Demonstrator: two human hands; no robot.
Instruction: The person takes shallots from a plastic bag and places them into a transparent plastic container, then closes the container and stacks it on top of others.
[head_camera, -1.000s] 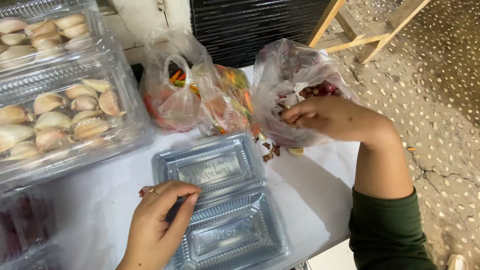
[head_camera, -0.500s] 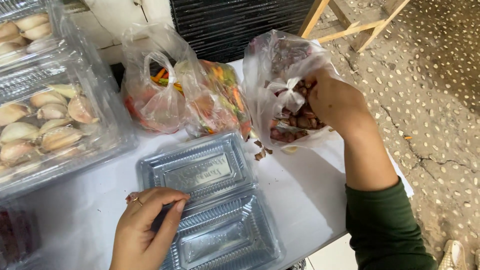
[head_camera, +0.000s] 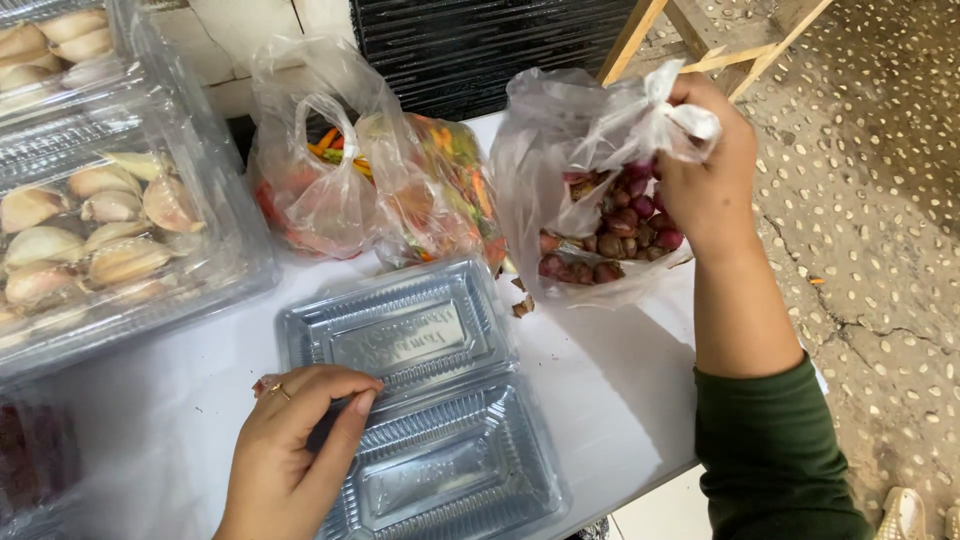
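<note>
Filling step: right hand (head_camera: 705, 185) pinches the shallot bag (head_camera: 590, 200); left hand (head_camera: 300, 445) presses the open clamshell (head_camera: 425, 400), probably steadying it.

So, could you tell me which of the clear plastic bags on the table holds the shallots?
The rightmost bag, gripped at its top by the right hand, shows purple-red shallots through the plastic. The two bags to its left hold mixed orange, red and green pieces.
</note>
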